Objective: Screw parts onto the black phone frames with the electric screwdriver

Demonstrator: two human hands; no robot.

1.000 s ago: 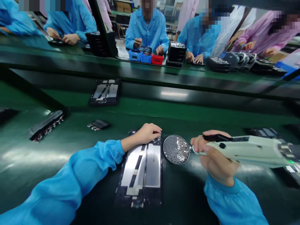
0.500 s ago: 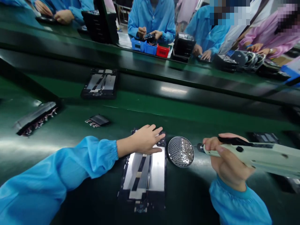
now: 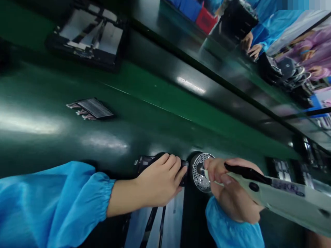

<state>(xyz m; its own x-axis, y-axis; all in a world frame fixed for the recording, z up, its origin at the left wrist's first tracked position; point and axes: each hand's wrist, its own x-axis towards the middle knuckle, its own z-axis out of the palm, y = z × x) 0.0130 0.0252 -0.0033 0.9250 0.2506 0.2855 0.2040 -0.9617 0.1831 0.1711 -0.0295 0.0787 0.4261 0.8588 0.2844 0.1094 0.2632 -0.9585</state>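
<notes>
An opened tablet (image 3: 173, 212) with a silvery inner plate and dark ribbon strips lies before me, its lower part cut off by the frame. My left hand (image 3: 160, 181) is closed over the tablet's top end, fingers together and bent at its edge. Wrapped in my right hand (image 3: 232, 193) is a pale green electric screwdriver (image 3: 287, 199) with a black lever. Its tip reaches over a round metal screw dish (image 3: 201, 184) full of small holes, just right of the tablet. Whether a screw sits on the tip is too small to tell.
A ribbed black block with wires (image 3: 94, 108) lies at left. Another opened tablet (image 3: 90, 34) sits farther back. Beyond the raised ledge (image 3: 191, 86) are a red bin (image 3: 206, 19), a dark stack (image 3: 236, 20) and co-workers' hands. More devices (image 3: 282, 168) lie at right.
The view has tilted and moved closer. My right hand has brought the screwdriver left, its tip now over the dish. My left hand's spread fingers have drawn together over the tablet's top end.
</notes>
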